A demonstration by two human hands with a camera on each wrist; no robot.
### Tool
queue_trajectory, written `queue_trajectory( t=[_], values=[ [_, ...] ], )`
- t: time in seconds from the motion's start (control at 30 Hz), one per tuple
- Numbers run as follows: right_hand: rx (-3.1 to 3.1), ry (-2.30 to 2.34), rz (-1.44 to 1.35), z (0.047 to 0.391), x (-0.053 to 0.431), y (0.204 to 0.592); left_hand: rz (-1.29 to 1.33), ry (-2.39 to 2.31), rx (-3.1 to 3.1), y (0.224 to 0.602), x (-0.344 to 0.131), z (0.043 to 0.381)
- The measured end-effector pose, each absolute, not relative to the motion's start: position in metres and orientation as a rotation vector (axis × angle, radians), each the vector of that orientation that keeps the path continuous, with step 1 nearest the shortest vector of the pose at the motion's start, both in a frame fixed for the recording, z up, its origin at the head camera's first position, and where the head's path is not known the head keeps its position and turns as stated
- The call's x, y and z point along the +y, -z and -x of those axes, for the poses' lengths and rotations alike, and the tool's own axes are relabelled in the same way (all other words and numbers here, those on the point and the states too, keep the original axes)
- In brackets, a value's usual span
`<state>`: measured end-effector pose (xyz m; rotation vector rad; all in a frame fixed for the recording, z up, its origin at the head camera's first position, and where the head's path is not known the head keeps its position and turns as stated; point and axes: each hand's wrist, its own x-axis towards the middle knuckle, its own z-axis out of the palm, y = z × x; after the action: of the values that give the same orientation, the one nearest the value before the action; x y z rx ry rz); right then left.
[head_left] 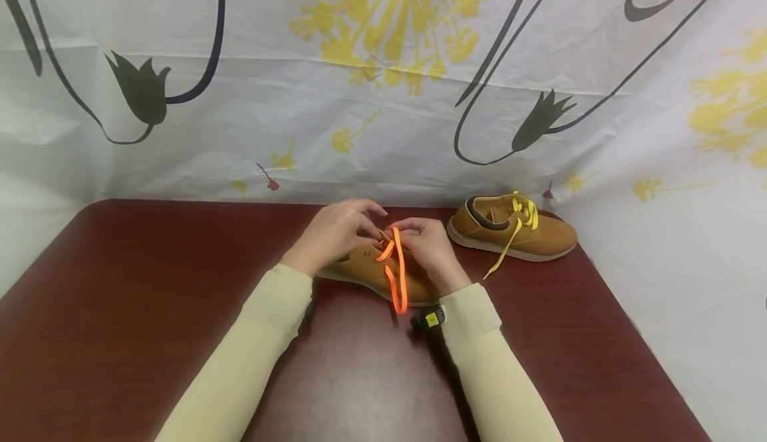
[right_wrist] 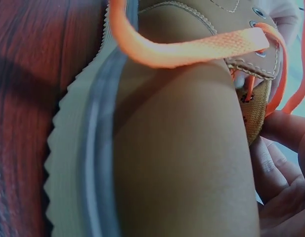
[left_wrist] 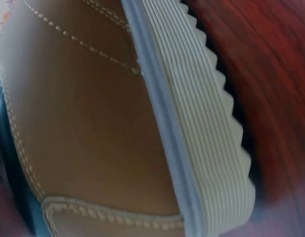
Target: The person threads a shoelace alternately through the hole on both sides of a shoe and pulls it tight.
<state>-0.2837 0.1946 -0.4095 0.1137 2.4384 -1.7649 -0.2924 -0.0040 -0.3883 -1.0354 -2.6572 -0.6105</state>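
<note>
A tan shoe [head_left: 359, 263] with an orange shoelace [head_left: 400, 275] lies on the table under both hands. My left hand [head_left: 335, 232] bends over its opening, thumb and fingers at the eyelet flap. From the toe side, my right hand [head_left: 428, 245] pinches the lace beside the tongue [right_wrist: 256, 111]. One long loop of lace hangs down the near side of the shoe. Lace passes through an eyelet in the right wrist view, where left fingers [right_wrist: 285, 17] show behind the flap. The left wrist view holds the shoe's side [left_wrist: 103, 123] and ridged sole [left_wrist: 192, 113]; the left fingers are hidden there.
A second tan shoe [head_left: 548, 235] with a yellow lace [head_left: 509, 249] stands at the back right of the dark red table [head_left: 150, 309]. One yellow lace end trails onto the table. Behind and to the right hangs a white patterned sheet [head_left: 371, 156].
</note>
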Motion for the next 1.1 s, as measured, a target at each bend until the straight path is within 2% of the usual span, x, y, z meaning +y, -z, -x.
queue_trajectory(
  t=[0.8, 1.1],
  values=[
    [2.437, 1.782, -0.102, 0.286, 0.199, 0.413, 1.172, 0.713, -2.536, 0.392, 0.000, 0.302],
    [2.490, 1.528, 0.195, 0.288, 0.224, 0.407, 1.088, 0.864, -2.672, 0.390, 0.000, 0.300]
  ],
)
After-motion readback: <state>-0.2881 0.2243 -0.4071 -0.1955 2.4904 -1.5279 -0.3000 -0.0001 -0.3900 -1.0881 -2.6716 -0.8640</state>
